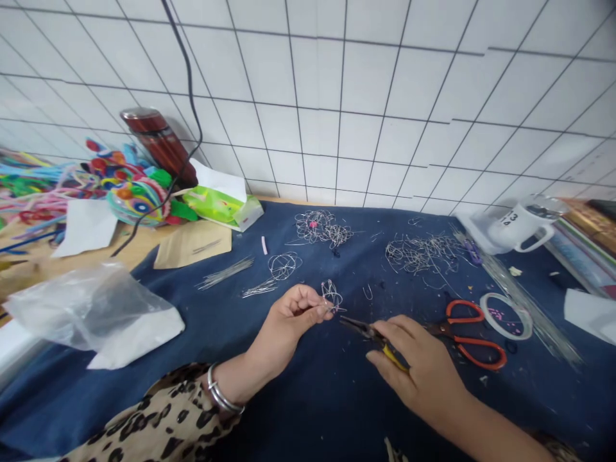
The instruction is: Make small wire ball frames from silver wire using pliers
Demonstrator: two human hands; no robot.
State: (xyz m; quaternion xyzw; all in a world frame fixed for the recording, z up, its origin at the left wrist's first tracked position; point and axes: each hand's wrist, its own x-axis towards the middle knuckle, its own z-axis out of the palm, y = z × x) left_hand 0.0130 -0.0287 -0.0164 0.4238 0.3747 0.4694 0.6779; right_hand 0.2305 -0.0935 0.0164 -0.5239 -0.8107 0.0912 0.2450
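Between the thumb and fingers of my left hand point(299, 313) is a small bent-wire piece point(332, 294), made of looped silvery wire. My right hand point(414, 359) is closed round needle-nose pliers point(387, 353) with yellow on the handle. The pliers' dark tips point left, just below and right of the wire piece, apart from it. A small bent bit of wire point(367, 292) lies on the dark blue cloth point(308, 410) beyond the pliers. Scissors with orange handles point(474, 337) rest to the right of my right hand.
Tangled wire heaps point(423, 253) and straight wire bundles point(225, 273) lie across the cloth. A clear round dish point(506, 316) holds pink bits at right, near a white mug point(517, 224). Leftward are a plastic bag point(91, 308), a tissue pack point(221, 204) and a red thermos point(161, 144).
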